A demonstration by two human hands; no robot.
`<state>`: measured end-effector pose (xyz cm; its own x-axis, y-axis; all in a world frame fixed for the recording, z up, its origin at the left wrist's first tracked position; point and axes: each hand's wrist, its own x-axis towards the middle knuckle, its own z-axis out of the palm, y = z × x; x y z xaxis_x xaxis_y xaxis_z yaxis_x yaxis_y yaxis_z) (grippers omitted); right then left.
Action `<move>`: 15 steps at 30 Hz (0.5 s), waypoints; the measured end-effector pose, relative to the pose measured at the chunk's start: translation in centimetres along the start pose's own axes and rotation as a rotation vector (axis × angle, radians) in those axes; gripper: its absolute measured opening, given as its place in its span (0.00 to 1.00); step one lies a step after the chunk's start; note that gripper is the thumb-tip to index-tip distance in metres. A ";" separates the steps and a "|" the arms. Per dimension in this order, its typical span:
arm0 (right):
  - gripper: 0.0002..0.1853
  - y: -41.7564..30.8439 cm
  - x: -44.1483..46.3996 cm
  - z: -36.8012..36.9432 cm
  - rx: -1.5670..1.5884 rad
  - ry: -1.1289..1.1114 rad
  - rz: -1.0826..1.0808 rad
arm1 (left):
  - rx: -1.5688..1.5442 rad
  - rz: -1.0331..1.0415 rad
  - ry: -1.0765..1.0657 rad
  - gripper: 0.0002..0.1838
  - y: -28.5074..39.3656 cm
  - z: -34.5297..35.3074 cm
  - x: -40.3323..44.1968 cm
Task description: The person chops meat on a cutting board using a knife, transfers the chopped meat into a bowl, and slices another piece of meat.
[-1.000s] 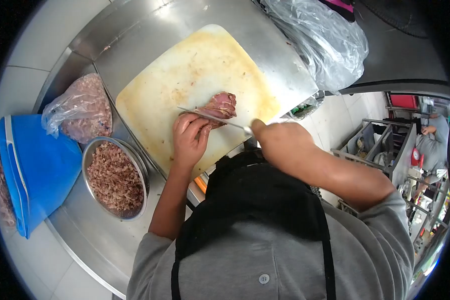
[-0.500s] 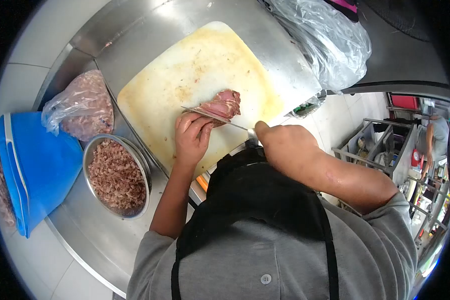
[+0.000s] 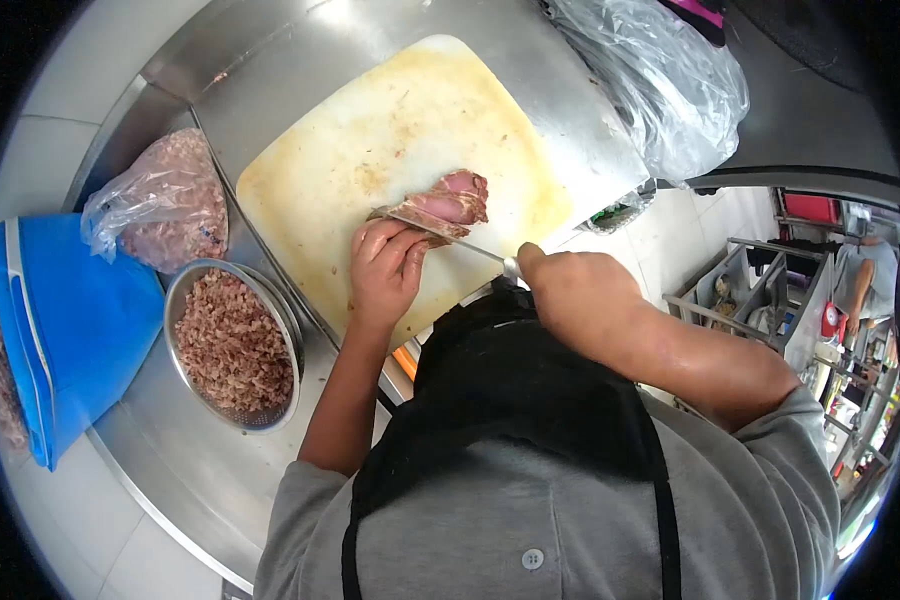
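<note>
A piece of reddish-brown meat (image 3: pixel 460 198) with a pink cut face lies on the yellow-stained white cutting board (image 3: pixel 320 160). My left hand (image 3: pixel 384 270) is closed on the near end of the meat, fingertips bent over it beside the blade. My right hand (image 3: pixel 575 285) is wrapped round the handle of a knife (image 3: pixel 480 250). The blade runs up and left across the meat, close to my left fingertips. How deep the blade sits in the meat I cannot tell.
Left of the board stands a metal colander (image 3: pixel 297 385) of chopped meat (image 3: pixel 232 345). Beyond it are a clear bag of minced meat (image 3: pixel 175 195) and a blue container (image 3: pixel 85 320). A plastic bag (image 3: pixel 660 90) lies at the upper right. Another person (image 3: pixel 863 280) stands far right.
The knife and my right hand have shifted slightly right. The meat's cut end has tipped up a little, and more brown meat shows on the left of the blade.
</note>
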<state>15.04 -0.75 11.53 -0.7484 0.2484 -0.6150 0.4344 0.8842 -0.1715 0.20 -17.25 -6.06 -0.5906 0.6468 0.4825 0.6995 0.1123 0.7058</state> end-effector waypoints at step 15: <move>0.13 -0.6 1.4 0.7 0.033 0.022 -0.046 | -0.005 -0.023 0.025 0.06 -0.6 -0.3 -0.3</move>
<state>14.11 -1.18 10.29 -0.7786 0.2172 -0.5888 0.4157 0.8813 -0.2246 -0.19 -17.73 -6.44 -0.6166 0.6251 0.4786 0.6833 0.1230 0.7197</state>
